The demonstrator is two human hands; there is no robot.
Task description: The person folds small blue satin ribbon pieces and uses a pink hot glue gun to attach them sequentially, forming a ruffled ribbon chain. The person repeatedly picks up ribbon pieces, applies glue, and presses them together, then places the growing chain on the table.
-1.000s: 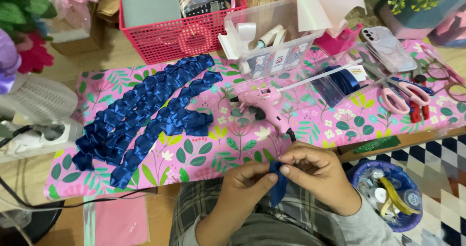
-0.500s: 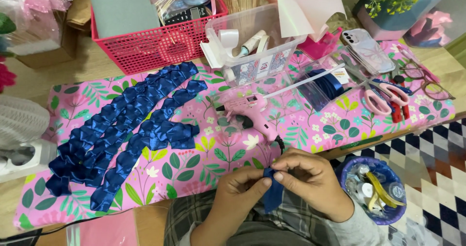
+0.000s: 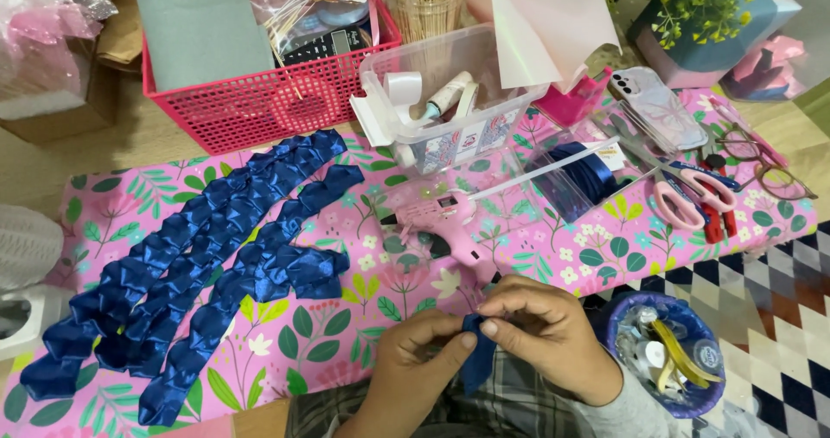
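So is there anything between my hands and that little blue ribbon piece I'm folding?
Nothing visible. The left hand and the right hand both pinch the blue ribbon piece directly, just in front of the pink glue gun.

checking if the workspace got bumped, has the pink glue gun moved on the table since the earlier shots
No. The pink glue gun lies in the same spot on the floral table cover, just below the clear plastic box; only the head camera shifted.
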